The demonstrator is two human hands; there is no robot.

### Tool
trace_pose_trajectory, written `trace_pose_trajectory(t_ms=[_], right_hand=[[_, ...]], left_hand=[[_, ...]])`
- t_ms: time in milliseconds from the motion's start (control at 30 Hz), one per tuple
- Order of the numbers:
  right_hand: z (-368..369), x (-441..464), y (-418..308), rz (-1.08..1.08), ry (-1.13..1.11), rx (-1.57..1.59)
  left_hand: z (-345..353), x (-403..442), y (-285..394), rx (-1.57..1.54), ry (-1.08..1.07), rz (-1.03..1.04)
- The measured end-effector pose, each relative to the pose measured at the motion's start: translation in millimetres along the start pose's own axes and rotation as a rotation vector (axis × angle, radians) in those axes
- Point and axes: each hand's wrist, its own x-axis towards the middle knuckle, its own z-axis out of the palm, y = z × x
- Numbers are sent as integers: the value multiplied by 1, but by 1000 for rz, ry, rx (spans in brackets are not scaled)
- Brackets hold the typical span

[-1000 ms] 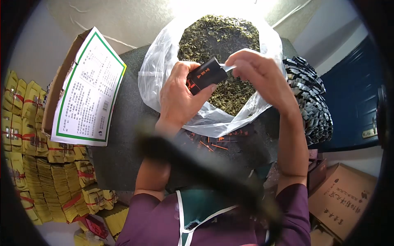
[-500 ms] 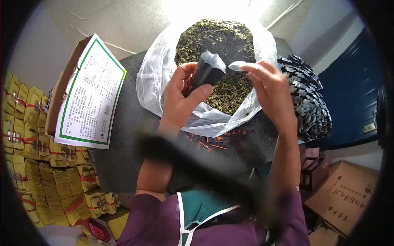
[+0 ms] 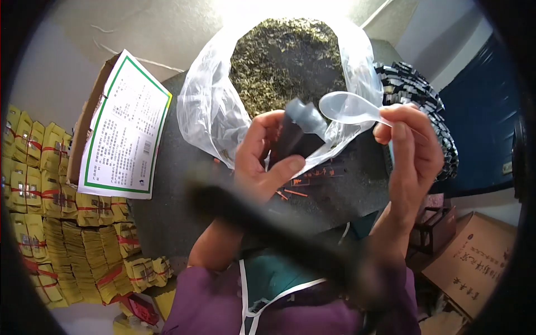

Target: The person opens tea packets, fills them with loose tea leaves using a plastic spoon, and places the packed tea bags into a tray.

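My left hand (image 3: 254,159) grips a small black pouch (image 3: 298,139), fingers behind and thumb across its front. The pouch's silvery mouth gapes upward; its contents are hidden. Between the fingers and thumb of my right hand (image 3: 413,153) is the handle of a translucent plastic spoon (image 3: 349,108). Its bowl points left, just right of the pouch mouth and apart from it, and looks empty. Beyond both hands, a large clear plastic bag (image 3: 206,111) stands with its mouth spread wide, full of loose dried tea leaves (image 3: 285,61).
Many black-and-silver pouches (image 3: 446,148) are stacked right of the bag on the dark table (image 3: 167,223). At left stands a carton with a white printed sheet (image 3: 123,134), beside bundled yellow packets (image 3: 56,192). A cardboard box (image 3: 469,265) sits lower right. A blurred dark bar (image 3: 268,229) crosses the view.
Both hands have come nearer my body and shifted right, away from over the tea. The spoon has moved right and turned, so its bowl shows broadside.
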Motion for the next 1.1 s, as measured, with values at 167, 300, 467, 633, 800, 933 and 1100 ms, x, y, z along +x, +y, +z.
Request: trace_pose_trajectory(t_ms=[167,300,467,633,800,933,1100], right_hand=[[-23,-19,-6,-178,-129,-124],[-52,-48,-19,-316,-9,-278],[-88,-104,-21,-164,24,-390],[-111,-142,0,121,-16,-365],[-131,-161,12,335,-2,-198],[-146,-164,22,249,-58,-264],[-189,-174,9,314,225,-453]], left_hand=[[23,-11,2,-163,-121,-213],[41,-24,-17,-118,-215,-254],[74,-28,-33,-109,-386,-417],[107,-33,-54,-160,-599,-686],[135,-36,-72,-130,-695,-796],[154,-35,-81,-114,-758,-762],[175,-23,-91,377,-761,-11]])
